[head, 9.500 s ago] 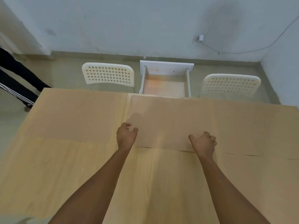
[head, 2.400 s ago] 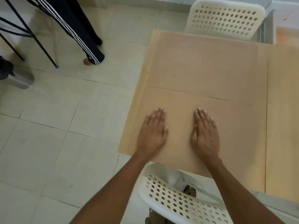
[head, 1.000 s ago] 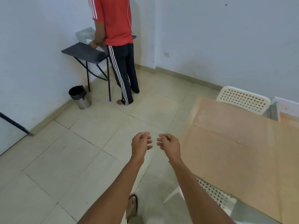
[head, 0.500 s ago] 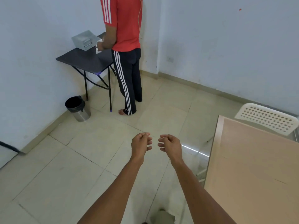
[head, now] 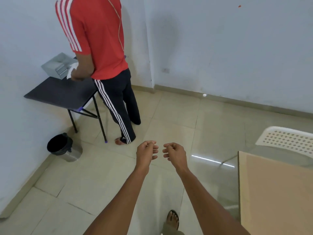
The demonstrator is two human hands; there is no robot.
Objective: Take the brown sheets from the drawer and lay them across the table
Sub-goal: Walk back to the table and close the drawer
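A brown sheet (head: 277, 192) lies flat over the table corner at the lower right, cut off by the frame edge. My left hand (head: 147, 153) and my right hand (head: 174, 154) hover side by side over the tiled floor, well left of the sheet. Both have fingers loosely curled with nothing in them. The drawer is out of view.
A white perforated chair (head: 288, 141) stands behind the table. A person in a red shirt (head: 94, 36) stands at a small black folding table (head: 59, 94) with a grey box (head: 57, 66). A black-lined bin (head: 63, 147) sits by the left wall. My sandalled foot (head: 172, 219) shows below.
The hands left the sheet they pressed flat and curled in the air. My view has swung left, away from the table; the person and black table now look nearer.
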